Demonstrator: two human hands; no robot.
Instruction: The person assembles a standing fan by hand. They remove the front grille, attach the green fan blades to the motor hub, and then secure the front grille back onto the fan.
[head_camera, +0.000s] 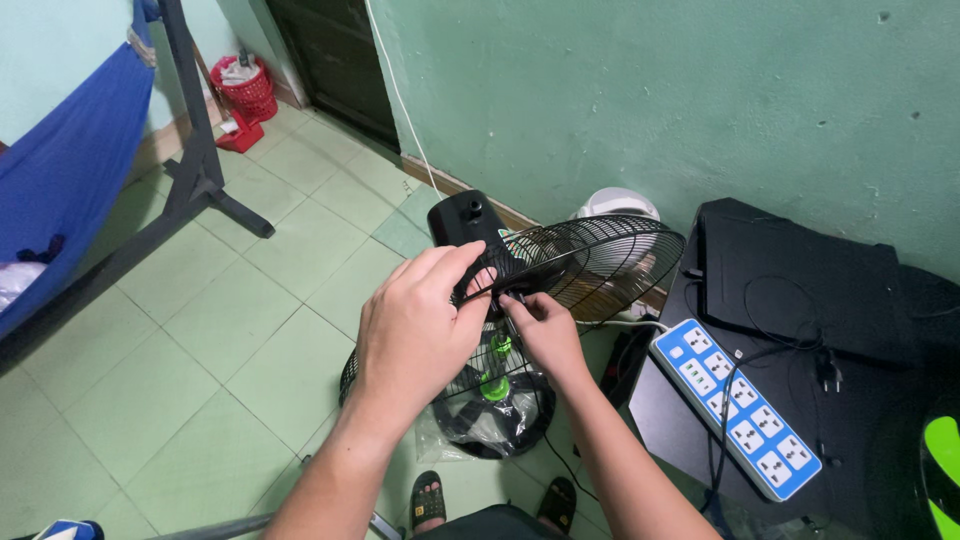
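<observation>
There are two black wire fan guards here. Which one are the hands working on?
The upper guard, tilted up beside the motor housing: the left hand and right hand pinch its rim. The other guard lies below on the floor, untouched.

A single head-worn camera looks steeply down and forward from close above the left hand (415, 325) and right hand (545, 335), which fill the centre. It faces the green wall (640, 90) at the far side; tiled floor (200, 340) spreads left, a blue power strip (735, 405) lies near right.
</observation>
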